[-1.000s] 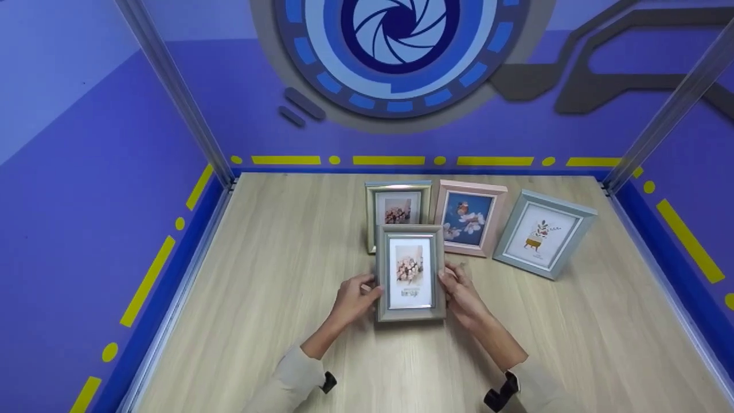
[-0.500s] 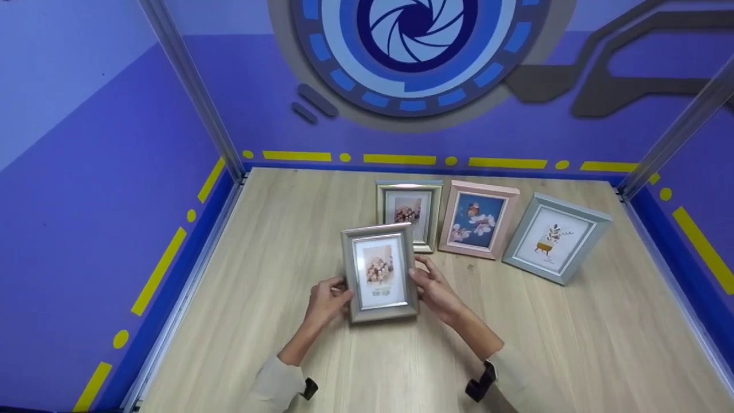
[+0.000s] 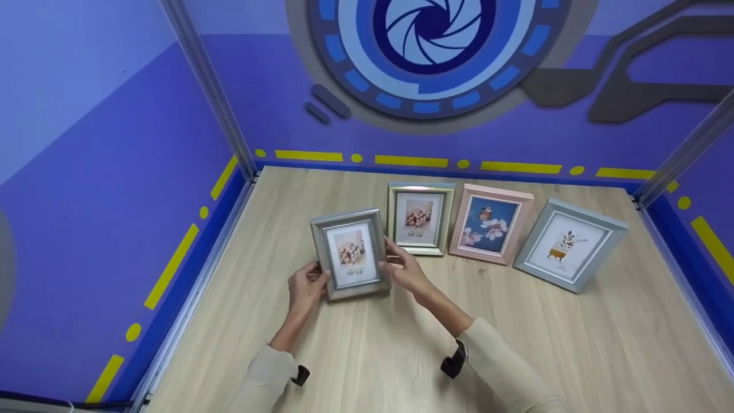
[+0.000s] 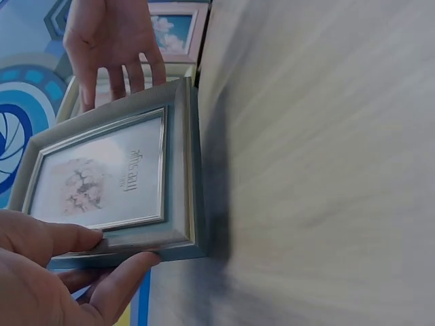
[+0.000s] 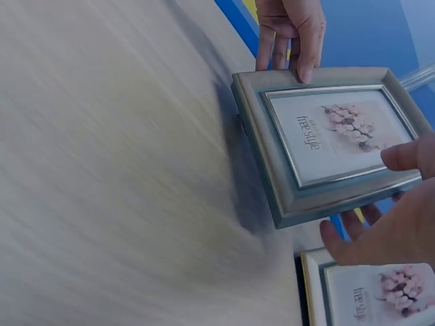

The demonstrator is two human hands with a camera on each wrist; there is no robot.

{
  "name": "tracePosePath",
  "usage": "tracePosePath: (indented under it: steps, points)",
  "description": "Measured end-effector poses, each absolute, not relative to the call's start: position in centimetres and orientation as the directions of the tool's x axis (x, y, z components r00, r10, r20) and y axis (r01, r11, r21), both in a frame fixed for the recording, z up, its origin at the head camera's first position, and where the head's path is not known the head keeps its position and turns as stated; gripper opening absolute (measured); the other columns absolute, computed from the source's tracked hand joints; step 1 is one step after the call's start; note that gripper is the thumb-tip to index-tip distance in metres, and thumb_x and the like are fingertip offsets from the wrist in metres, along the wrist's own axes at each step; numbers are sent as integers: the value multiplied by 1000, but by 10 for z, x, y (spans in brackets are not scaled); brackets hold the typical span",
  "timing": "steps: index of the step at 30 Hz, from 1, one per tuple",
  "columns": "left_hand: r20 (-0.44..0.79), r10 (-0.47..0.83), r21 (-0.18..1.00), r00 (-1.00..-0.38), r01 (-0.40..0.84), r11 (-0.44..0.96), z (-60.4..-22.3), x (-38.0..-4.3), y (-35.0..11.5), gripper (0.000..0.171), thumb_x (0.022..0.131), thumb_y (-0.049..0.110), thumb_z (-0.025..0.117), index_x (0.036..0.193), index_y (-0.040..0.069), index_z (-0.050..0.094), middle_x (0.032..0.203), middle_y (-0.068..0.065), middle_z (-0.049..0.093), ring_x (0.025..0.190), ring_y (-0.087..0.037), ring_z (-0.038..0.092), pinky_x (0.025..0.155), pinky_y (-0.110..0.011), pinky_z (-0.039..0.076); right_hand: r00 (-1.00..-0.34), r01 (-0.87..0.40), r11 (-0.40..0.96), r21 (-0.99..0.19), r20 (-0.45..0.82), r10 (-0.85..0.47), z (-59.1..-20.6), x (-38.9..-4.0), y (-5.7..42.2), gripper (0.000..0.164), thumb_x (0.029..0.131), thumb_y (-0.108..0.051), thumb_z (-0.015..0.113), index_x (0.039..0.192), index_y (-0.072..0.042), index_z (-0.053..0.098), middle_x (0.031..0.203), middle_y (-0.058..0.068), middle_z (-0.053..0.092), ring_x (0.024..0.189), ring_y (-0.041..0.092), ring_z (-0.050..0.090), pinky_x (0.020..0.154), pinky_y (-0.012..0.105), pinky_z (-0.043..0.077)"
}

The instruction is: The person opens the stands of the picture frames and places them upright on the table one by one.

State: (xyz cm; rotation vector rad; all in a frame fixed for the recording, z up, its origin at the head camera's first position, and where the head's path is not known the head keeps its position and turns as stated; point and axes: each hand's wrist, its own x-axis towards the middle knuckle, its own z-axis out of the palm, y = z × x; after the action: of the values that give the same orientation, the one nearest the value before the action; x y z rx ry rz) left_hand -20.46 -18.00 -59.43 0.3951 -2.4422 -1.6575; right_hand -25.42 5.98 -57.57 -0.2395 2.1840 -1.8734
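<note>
A silver-grey picture frame (image 3: pixel 351 255) with a flower-bouquet print is held in both hands, tilted slightly, above the table. My left hand (image 3: pixel 307 289) pinches its left edge, thumb on the front and fingers at the side, clear in the left wrist view. On the opposite edge, my right hand (image 3: pixel 407 272) grips with its thumb over the front border (image 5: pixel 401 156) and fingers along the side and behind. Just right of it stands a gold-edged frame (image 3: pixel 421 250) with a similar print. The held frame's back is hidden.
A pink frame (image 3: pixel 519 229) and a grey-green frame (image 3: pixel 599 246) stand upright to the right on the wooden table (image 3: pixel 487 321). Blue-purple panels (image 3: pixel 114 132) enclose the left, back and right sides, with metal posts (image 3: pixel 212 86) at the corners.
Both hands have carried the silver-grey frame leftward and slightly back, tipping it counterclockwise. The gold-edged frame, partly covered before, now shows fully. The head view has shifted a little left.
</note>
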Motion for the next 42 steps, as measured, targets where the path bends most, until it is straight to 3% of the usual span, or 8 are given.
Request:
tracePosePath:
  steps: [6, 11, 16, 21, 28, 33, 36, 42]
  points:
    - [70, -337, 925, -939, -65, 375, -603, -212, -187, 28, 95, 4, 68, 121, -4, 69, 104, -20, 72, 84, -20, 68, 59, -19, 53, -939, -14, 145, -989, -37, -341, -581, -257, 48, 73, 95, -6, 64, 159, 0, 29, 154, 30, 44, 142, 47, 45, 115, 54, 43]
    - [72, -366, 923, -928, -77, 378, -609, -218, -189, 27, 95, 2, 67, 122, -3, 69, 105, -20, 72, 85, -23, 69, 59, -18, 52, -938, -32, 188, -982, -35, -344, -585, -263, 36, 77, 94, -9, 66, 158, 6, 26, 157, 32, 38, 146, 47, 39, 122, 54, 32]
    - [122, -375, 918, -919, -40, 396, -610, -233, -187, 28, 96, 3, 67, 123, -5, 68, 108, -21, 73, 94, -28, 71, 71, -28, 58, -934, -38, 244, -969, -52, -352, -582, -275, 30, 82, 95, -11, 65, 159, 7, 17, 163, 30, 27, 151, 44, 29, 125, 51, 27]
    - [165, -388, 915, -907, -6, 403, -610, -250, -183, 30, 96, 3, 66, 125, -6, 67, 111, -22, 72, 101, -32, 70, 88, -43, 59, -934, -52, 312, -949, -65, -352, -573, -289, 29, 89, 94, -15, 66, 163, 0, 11, 165, 29, 26, 151, 44, 30, 125, 54, 25]
    - [193, -406, 918, -893, 19, 395, -611, -265, -174, 30, 95, 2, 68, 123, -7, 67, 110, -25, 72, 101, -35, 71, 90, -49, 59, -945, -40, 339, -940, -75, -318, -571, -301, 28, 92, 94, -13, 66, 162, 2, 5, 166, 30, 19, 153, 44, 26, 127, 53, 21]
    - [200, -394, 914, -897, 27, 404, -610, -268, -175, 30, 95, 2, 68, 123, -8, 66, 111, -26, 71, 102, -37, 71, 90, -50, 58, -949, -27, 340, -940, -83, -304, -570, -302, 28, 86, 98, -11, 61, 161, 5, 6, 166, 30, 18, 154, 42, 22, 127, 51, 20]
    - [182, -388, 912, -903, 8, 410, -608, -269, -176, 31, 95, 1, 68, 124, -7, 65, 112, -26, 71, 103, -36, 70, 91, -50, 58, -957, -25, 332, -943, -73, -279, -569, -301, 28, 80, 99, -11, 60, 160, 8, 12, 163, 31, 25, 152, 41, 28, 126, 51, 25]
    - [176, -375, 909, -910, 4, 416, -605, -271, -178, 30, 94, 0, 68, 123, -8, 66, 111, -26, 71, 103, -36, 70, 91, -49, 57, -975, -80, 324, -943, 6, -222, -567, -300, 26, 68, 98, -6, 59, 155, 13, 27, 149, 33, 48, 132, 38, 54, 115, 50, 43]
